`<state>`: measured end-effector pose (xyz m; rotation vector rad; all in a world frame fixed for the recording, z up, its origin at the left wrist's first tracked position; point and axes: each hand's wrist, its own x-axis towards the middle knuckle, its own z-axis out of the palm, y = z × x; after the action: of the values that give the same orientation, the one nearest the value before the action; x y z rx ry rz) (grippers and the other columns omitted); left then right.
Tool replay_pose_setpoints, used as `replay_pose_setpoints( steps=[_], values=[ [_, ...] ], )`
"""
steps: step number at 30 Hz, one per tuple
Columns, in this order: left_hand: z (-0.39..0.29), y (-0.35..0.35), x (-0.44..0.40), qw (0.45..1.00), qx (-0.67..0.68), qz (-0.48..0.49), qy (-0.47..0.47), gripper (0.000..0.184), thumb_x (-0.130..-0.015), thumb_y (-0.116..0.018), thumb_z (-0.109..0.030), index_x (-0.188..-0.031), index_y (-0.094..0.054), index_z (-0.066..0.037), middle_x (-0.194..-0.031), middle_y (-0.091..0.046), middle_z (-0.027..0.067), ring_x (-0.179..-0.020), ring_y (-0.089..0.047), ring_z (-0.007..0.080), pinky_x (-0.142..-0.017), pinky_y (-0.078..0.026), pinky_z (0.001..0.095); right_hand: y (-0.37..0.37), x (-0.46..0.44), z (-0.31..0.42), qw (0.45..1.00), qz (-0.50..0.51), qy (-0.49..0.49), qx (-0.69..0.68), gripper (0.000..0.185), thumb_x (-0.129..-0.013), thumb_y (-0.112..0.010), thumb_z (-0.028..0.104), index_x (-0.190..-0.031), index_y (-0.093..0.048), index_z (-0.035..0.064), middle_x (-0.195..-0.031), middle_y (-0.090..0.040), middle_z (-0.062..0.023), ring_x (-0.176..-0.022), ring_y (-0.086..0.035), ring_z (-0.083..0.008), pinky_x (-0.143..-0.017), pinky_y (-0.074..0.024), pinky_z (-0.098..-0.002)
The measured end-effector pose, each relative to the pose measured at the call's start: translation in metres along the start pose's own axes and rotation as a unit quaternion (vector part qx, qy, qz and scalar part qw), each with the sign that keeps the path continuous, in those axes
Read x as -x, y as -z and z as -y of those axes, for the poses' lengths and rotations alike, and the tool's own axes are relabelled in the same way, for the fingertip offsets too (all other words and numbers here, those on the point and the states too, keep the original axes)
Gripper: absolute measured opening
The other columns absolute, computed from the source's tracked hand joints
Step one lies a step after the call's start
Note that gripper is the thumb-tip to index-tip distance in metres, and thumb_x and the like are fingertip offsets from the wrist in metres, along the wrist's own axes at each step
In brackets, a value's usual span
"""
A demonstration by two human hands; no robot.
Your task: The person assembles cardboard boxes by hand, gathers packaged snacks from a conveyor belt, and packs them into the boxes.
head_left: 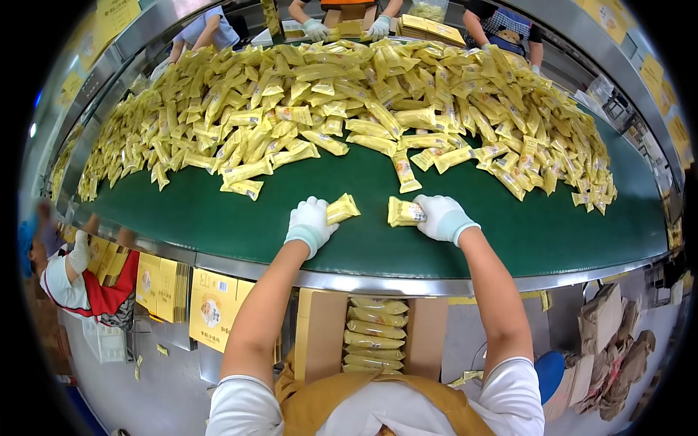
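Observation:
My left hand (313, 221), in a white glove, is closed around yellow snack packets (342, 209) whose ends stick out to the right. My right hand (440, 216), gloved too, grips more yellow packets (404, 211) that point left toward the others. Exactly how many lie in each hand is hidden by the fingers. Both hands are over the near part of the green conveyor belt (363, 251). Beyond them spreads a big heap of the same packets (305, 102). Below the belt edge, in front of my body, an open carton (320, 334) holds several packets (375, 329) in a stack.
A metal rail (378, 283) runs along the near belt edge. Flat yellow cartons (217, 309) stand at lower left, near a person in a red apron (109, 291). Crumpled brown paper (618, 356) lies at lower right. Across the belt, gloved co-workers' hands (378, 27) handle packets.

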<state>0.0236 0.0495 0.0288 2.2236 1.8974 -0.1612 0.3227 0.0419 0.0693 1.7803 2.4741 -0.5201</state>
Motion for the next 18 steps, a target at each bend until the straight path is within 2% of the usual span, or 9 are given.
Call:
replay_pose_setpoints(
  steps=[4,8,10,12,13,16,17,18],
  values=[
    [-0.004,0.003,0.001,1.000,-0.012,0.003,-0.006,0.050,-0.084,-0.076,-0.045,-0.116,-0.064,-0.009,-0.115,-0.061,0.0111,-0.109,-0.060,0.0290,-0.091,-0.051,0.0406,-0.011,-0.009,-0.005,0.999,-0.013,0.030,0.031,0.029,-0.082,-0.063,0.018,-0.109,-0.063,0.0084,-0.098,-0.071,-0.0213,-0.094,-0.069,-0.0383,-0.088,-0.0536,-0.0458],
    [-0.001,-0.001,0.000,1.000,-0.007,0.002,-0.006,0.057,-0.082,-0.077,-0.048,-0.121,-0.063,-0.008,-0.117,-0.061,0.0128,-0.110,-0.060,0.0315,-0.094,-0.051,0.0417,0.017,-0.005,-0.002,0.998,-0.003,-0.037,-0.056,0.030,-0.082,-0.063,0.018,-0.110,-0.062,0.0052,-0.101,-0.070,-0.0224,-0.098,-0.067,-0.0408,-0.088,-0.0536,-0.0472],
    [-0.002,-0.001,0.000,1.000,-0.010,0.002,-0.005,0.057,-0.082,-0.077,-0.049,-0.121,-0.063,-0.009,-0.117,-0.061,0.0127,-0.110,-0.060,0.0312,-0.094,-0.051,0.0414,0.011,-0.007,-0.007,0.998,-0.038,-0.024,-0.039,0.032,-0.083,-0.066,0.020,-0.112,-0.061,0.0056,-0.104,-0.070,-0.0216,-0.099,-0.067,-0.0397,-0.087,-0.0542,-0.0462],
    [-0.004,0.000,0.000,1.000,-0.013,-0.001,-0.006,0.058,-0.082,-0.077,-0.048,-0.120,-0.063,-0.008,-0.116,-0.061,0.0125,-0.110,-0.060,0.0308,-0.094,-0.051,0.0413,-0.008,-0.014,-0.011,1.000,-0.017,-0.027,0.000,0.037,-0.083,-0.070,0.023,-0.114,-0.060,0.0058,-0.106,-0.070,-0.0204,-0.100,-0.067,-0.0384,-0.087,-0.0544,-0.0460],
    [-0.004,0.001,0.000,1.000,-0.015,-0.002,-0.006,0.058,-0.082,-0.077,-0.048,-0.120,-0.063,-0.007,-0.116,-0.061,0.0124,-0.110,-0.060,0.0307,-0.094,-0.051,0.0413,-0.022,-0.016,-0.011,0.999,-0.012,-0.031,0.021,0.036,-0.082,-0.073,0.024,-0.112,-0.059,0.0076,-0.102,-0.071,-0.0171,-0.095,-0.069,-0.0362,-0.086,-0.0549,-0.0451],
    [-0.003,-0.016,0.002,0.998,-0.006,-0.054,-0.013,0.052,-0.081,-0.077,-0.048,-0.110,-0.063,-0.007,-0.118,-0.062,0.0107,-0.112,-0.059,0.0288,-0.093,-0.050,0.0408,-0.044,-0.011,-0.006,0.990,-0.111,-0.081,0.033,0.029,-0.082,-0.072,0.023,-0.105,-0.060,0.0100,-0.093,-0.070,-0.0132,-0.088,-0.070,-0.0332,-0.080,-0.0550,-0.0437],
    [0.001,-0.027,0.005,0.994,-0.001,-0.097,-0.056,0.056,-0.081,-0.077,-0.049,-0.113,-0.062,-0.006,-0.119,-0.061,0.0114,-0.114,-0.058,0.0291,-0.096,-0.048,0.0420,-0.064,-0.009,-0.010,0.977,-0.201,-0.038,0.067,0.024,-0.082,-0.071,0.021,-0.101,-0.059,0.0125,-0.085,-0.068,-0.0106,-0.079,-0.069,-0.0305,-0.074,-0.0544,-0.0419],
    [0.006,-0.040,0.009,0.985,0.003,-0.140,-0.098,0.060,-0.080,-0.076,-0.050,-0.116,-0.061,-0.005,-0.121,-0.061,0.0121,-0.116,-0.058,0.0294,-0.099,-0.045,0.0431,-0.074,-0.002,-0.008,0.964,-0.247,-0.012,0.092,0.020,-0.083,-0.070,0.022,-0.095,-0.057,0.0113,-0.083,-0.065,-0.0084,-0.080,-0.068,-0.0281,-0.073,-0.0525,-0.0408]
  ],
)
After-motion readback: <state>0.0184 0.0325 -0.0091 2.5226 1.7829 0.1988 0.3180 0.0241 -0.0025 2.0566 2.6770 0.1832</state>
